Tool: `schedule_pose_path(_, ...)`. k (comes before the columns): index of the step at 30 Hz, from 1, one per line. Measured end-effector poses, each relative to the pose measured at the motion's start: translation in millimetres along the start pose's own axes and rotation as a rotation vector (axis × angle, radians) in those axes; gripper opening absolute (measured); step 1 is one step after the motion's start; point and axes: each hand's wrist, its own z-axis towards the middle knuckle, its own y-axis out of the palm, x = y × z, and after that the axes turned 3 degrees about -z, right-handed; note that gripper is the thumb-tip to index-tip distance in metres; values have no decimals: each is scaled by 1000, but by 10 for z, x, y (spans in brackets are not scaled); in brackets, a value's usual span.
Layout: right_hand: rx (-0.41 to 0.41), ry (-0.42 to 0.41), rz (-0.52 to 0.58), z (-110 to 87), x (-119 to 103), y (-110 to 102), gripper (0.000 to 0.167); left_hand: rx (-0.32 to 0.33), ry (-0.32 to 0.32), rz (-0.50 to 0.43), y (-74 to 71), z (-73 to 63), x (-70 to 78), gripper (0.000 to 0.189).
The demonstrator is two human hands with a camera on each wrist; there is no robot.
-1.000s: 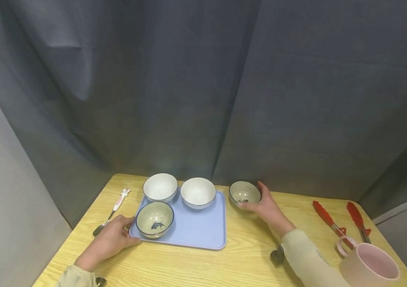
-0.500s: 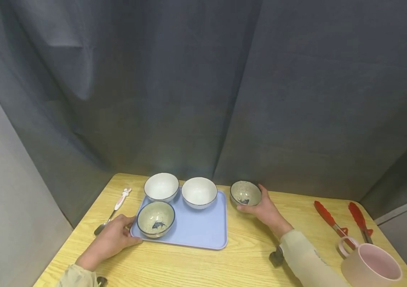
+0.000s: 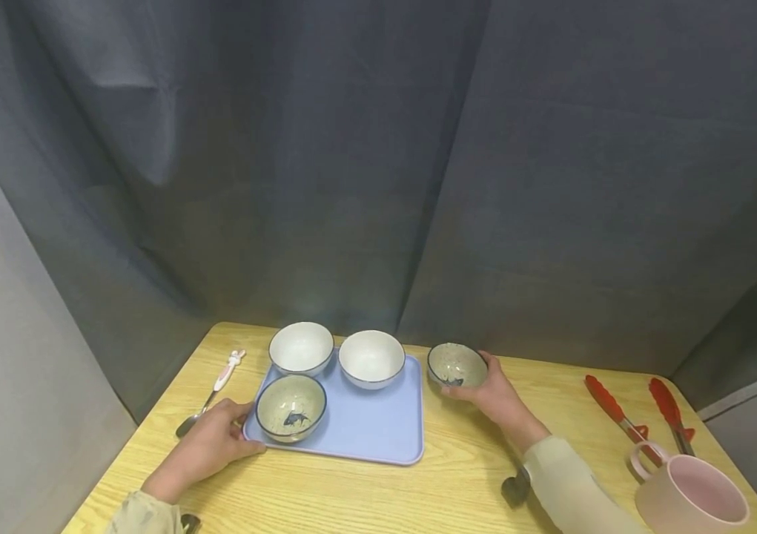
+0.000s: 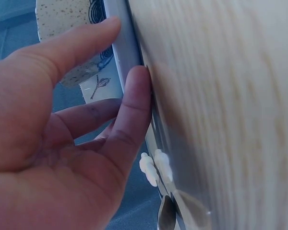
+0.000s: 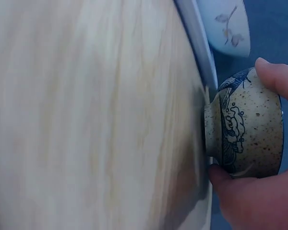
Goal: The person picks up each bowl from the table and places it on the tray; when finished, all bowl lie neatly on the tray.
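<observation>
In the head view a blue tray (image 3: 374,423) lies on the table. Two white bowls (image 3: 301,347) stand at its back, and a speckled bowl with a blue fish drawing (image 3: 290,415) at its front left. My left hand (image 3: 214,441) holds the tray's front left corner, thumb on the front edge and fingers on the left edge. Right of the tray, my right hand (image 3: 498,397) grips a second speckled bowl (image 5: 257,124) between thumb and fingers. Its foot is at or just above the table; contact cannot be told.
A spoon with a rabbit handle (image 3: 223,376) lies left of the tray. Red-tipped tongs (image 3: 605,398) and a pink mug (image 3: 692,493) are at the right. A dark curtain (image 3: 378,163) hangs behind the table (image 3: 365,497).
The speckled bowl in my right hand has shifted slightly toward the front, and its fish drawing sits lower in the bowl's outline. My left hand and the tray are almost unmoved.
</observation>
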Motion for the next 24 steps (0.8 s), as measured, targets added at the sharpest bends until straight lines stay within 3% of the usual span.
schedule_pose_path(16,-90,-112,83,-532,-571,255,124,1,-14,-1,-11,-7,23,86)
schedule_pose_path(24,-157,-116,66,-747,-639,557,125,-4,-13,-3,-8,-3,24,86)
